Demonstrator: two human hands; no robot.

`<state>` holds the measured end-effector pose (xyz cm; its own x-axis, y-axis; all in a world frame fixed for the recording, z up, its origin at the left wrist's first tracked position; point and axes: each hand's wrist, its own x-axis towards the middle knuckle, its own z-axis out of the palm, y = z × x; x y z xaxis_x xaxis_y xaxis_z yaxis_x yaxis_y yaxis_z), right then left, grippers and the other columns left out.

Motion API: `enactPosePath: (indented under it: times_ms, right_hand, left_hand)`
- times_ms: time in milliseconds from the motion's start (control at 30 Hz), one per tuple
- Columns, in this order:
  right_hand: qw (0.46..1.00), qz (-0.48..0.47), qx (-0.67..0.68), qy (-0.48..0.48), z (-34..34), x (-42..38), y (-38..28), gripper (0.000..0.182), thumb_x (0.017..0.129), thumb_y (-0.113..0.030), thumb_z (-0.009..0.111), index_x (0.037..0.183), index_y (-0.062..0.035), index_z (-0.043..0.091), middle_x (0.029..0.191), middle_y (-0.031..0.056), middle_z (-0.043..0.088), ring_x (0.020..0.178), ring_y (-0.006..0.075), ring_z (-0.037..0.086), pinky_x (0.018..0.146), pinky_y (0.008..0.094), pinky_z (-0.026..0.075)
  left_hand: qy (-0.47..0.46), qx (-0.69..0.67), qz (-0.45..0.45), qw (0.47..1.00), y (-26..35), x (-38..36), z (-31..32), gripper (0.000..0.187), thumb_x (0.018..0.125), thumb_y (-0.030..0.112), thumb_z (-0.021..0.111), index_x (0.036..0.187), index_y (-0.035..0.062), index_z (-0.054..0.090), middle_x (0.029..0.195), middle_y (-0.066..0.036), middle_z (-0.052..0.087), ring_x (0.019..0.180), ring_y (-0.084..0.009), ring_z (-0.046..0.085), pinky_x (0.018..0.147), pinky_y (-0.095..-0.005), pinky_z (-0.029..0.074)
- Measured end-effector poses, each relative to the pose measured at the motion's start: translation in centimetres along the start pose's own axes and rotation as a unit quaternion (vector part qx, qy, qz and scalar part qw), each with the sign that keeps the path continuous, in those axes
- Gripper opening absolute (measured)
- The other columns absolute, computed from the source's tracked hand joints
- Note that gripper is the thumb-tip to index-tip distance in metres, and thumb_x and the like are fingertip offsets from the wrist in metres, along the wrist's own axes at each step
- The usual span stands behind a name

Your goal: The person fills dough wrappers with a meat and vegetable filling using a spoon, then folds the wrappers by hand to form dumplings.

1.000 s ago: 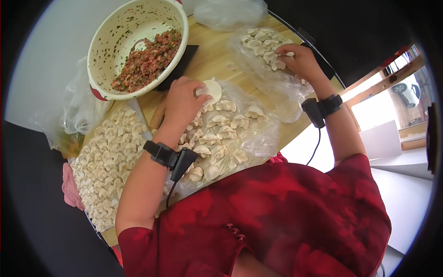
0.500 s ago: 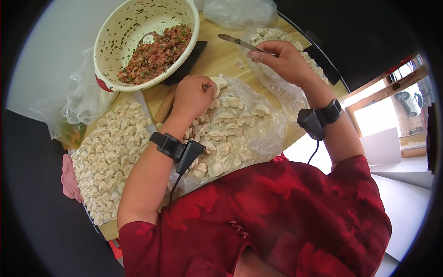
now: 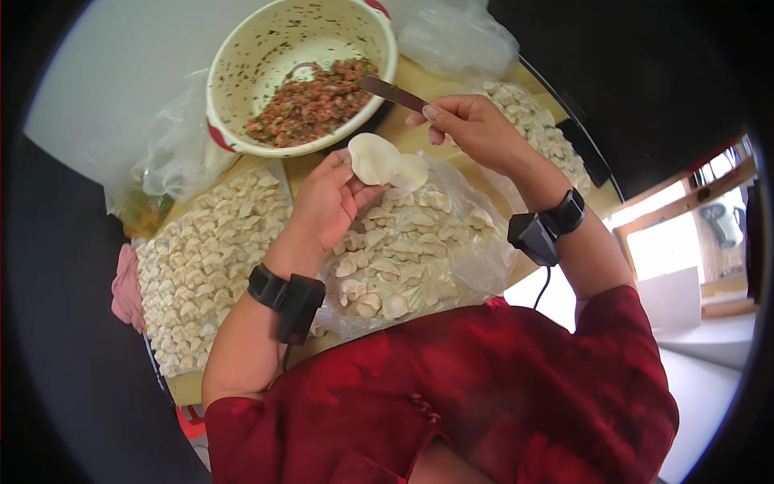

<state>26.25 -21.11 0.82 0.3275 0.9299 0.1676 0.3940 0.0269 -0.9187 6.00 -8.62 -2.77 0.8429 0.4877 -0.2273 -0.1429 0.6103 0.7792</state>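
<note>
A round dumpling wrapper [image 3: 372,158] rests on the fingers of my left hand [image 3: 324,200], which grips its near edge with the palm turned up. Another pale dough round [image 3: 411,173] shows just right of it, partly overlapped. My right hand [image 3: 476,129] is closed around a flat-bladed knife [image 3: 393,93], its tip over the rim side of the filling bowl. In the large cream bowl [image 3: 234,77] lies minced meat filling [image 3: 310,105] flecked with green. Below both hands, folded dumplings [image 3: 403,242] sit on a clear plastic sheet [image 3: 488,262].
A tray packed with dumplings [image 3: 214,266] fills the left side of the wooden table [image 3: 189,387]. More dumplings [image 3: 536,129] lie at the far right. Crumpled plastic bags [image 3: 455,36] stand behind, and a pink cloth [image 3: 126,290] hangs at the left edge.
My left hand has turned palm up and now holds a wrapper raised above the dumplings. The knife in my right hand has come over the bowl's edge. The view has shifted slightly.
</note>
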Motion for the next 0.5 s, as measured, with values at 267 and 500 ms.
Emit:
enactPosePath:
  times_ms: [267, 500]
  right_hand:
    - [0.950, -0.190, -0.249, 0.013, 3.6, 7.4, -2.2, 0.015, 0.080, -0.018, 0.065, 0.089, -0.0060, 0.069, 0.075, 0.0125, 0.066, 0.067, 0.0285, 0.062, 0.063, 0.0368, 0.047]
    - [0.918, -0.211, -0.334, 0.015, 8.3, 12.6, -2.0, 0.013, 0.078, -0.013, 0.066, 0.089, -0.0067, 0.071, 0.083, 0.0130, 0.067, 0.074, 0.0311, 0.063, 0.068, 0.0378, 0.049]
  left_hand:
    - [0.106, 0.000, 0.036, 0.994, 1.0, -3.7, -2.2, 0.029, 0.100, 0.019, 0.045, 0.121, -0.0005, 0.050, 0.120, -0.013, 0.059, 0.109, -0.0219, 0.060, 0.091, -0.0371, 0.053]
    - [0.207, -0.080, 0.085, 0.971, 2.3, -2.9, -5.3, 0.032, 0.099, 0.008, 0.039, 0.125, -0.0097, 0.041, 0.125, -0.021, 0.052, 0.113, -0.0308, 0.056, 0.099, -0.0457, 0.050]
